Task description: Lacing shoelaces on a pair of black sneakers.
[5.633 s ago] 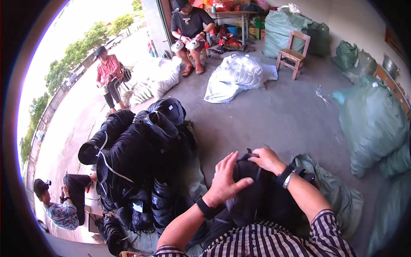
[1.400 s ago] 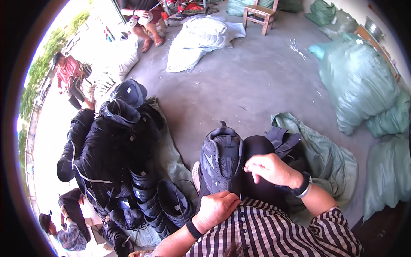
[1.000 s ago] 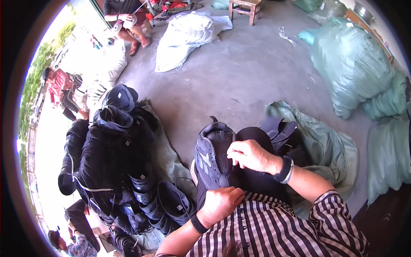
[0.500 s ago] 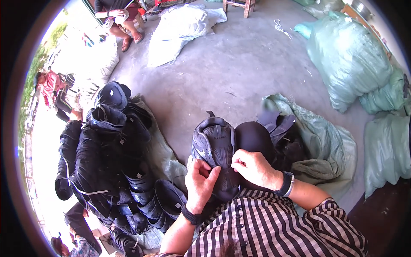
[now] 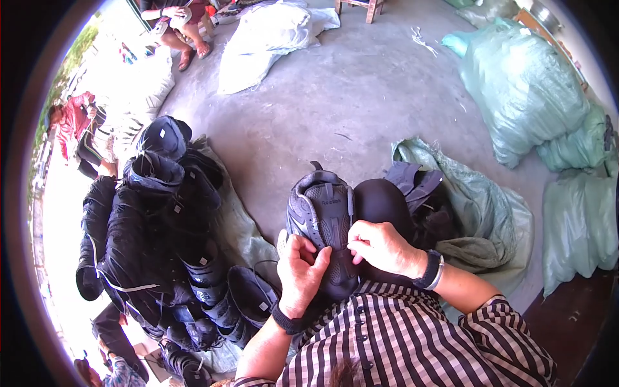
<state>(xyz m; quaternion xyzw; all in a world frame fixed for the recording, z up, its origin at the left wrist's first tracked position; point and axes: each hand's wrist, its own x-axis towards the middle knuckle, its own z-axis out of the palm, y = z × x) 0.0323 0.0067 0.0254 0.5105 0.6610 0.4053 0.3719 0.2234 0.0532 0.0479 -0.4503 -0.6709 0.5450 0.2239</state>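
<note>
A dark grey shoe upper (image 5: 327, 209) rests across my knees, its toe toward me and its tongue facing up. My left hand (image 5: 300, 276) is closed on its left side, with thumb and forefinger at the row of lace holes. On the opposite side my right hand (image 5: 385, 248) pinches close to the upper's right edge. What sits between those fingertips is too small to make out. My black-covered knee (image 5: 382, 205) shows just right of the upper.
At my left a tall heap of stacked black shoe uppers (image 5: 151, 238) lies on sacking. To the right, an opened green sack (image 5: 487, 206) holds more dark pieces. Full green sacks (image 5: 522, 90) stand farther right, a white sack (image 5: 264, 42) ahead. Other people sit at the far left.
The view has shifted slightly. Both hands stay at the upper's edges, and the right fingers have moved only a little. At the far left, a person in red has changed posture.
</note>
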